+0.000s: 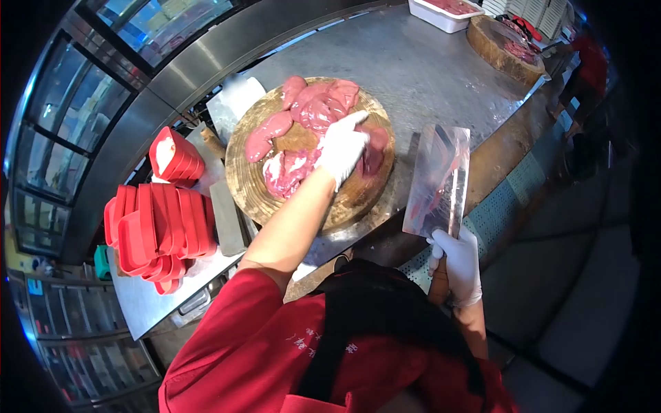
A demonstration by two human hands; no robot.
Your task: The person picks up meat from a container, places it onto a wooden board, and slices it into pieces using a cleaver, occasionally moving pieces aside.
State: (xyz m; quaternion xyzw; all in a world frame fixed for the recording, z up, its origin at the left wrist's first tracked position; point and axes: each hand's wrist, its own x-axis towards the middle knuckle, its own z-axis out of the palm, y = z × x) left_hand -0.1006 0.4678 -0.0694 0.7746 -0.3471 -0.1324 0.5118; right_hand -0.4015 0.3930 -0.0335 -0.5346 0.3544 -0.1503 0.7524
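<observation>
My left hand (342,150), in a white glove, rests palm down among raw meat on a round wooden chopping block (242,187). One digit is stretched out to the upper right; the other fingertips are partly hidden against the meat. Smooth pink organ meat (322,107) lies above the hand, an elongated piece (268,134) to its left. Fattier trimmings (286,173) sit by the wrist, and a darker slab (375,151) lies to the right. My gloved right hand (460,265) grips the wooden handle of a broad cleaver (437,182), held beside the block, its blade wet and smeared.
Stacked red plastic trays (162,224) stand left of the block, near a grey rectangular block (227,219). Across the steel table (413,65) are a white tub of meat (446,15) and another chopping block (506,51). A person in red (589,65) stands far right.
</observation>
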